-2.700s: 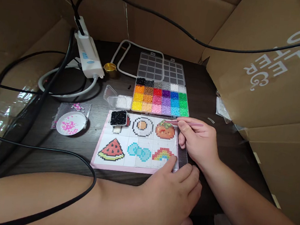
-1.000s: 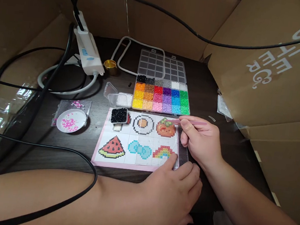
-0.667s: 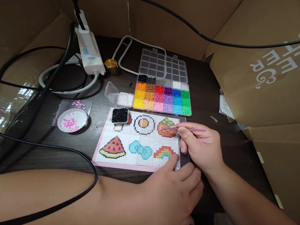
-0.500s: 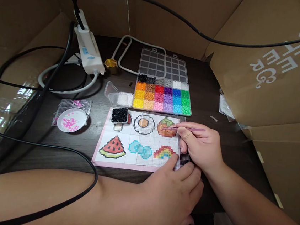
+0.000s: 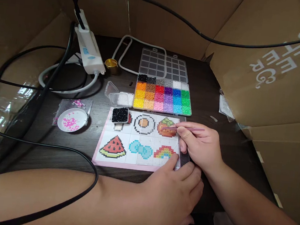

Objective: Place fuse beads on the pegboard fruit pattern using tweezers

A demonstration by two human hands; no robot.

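Pink tweezers (image 5: 195, 129) are pinched in my right hand (image 5: 202, 145), their tips over the orange fruit picture on the pattern sheet (image 5: 97, 159). A clear pegboard (image 5: 147, 137) lies over the sheet's right part. My left hand (image 5: 173, 195) rests palm down at the board's lower right corner, index finger stretched onto its edge and the other fingers loosely bent. It holds nothing that shows. On the sheet's upper left stands a small tub of black beads (image 5: 120, 115). Whether the tweezer tips hold a bead is too small to tell.
Behind the sheet sits a sectioned bead box (image 5: 164, 96) with its lid open, beside a small clear box (image 5: 124, 99). Leftward are a white dish (image 5: 72, 120) of pink and white beads, a power strip (image 5: 89, 49), a gold cup (image 5: 111, 64) and a black cable (image 5: 95, 173) crossing my left forearm.
Nearly everything stays in place. The tweezers and both hands hold the same position, with only a slight shift of the view.
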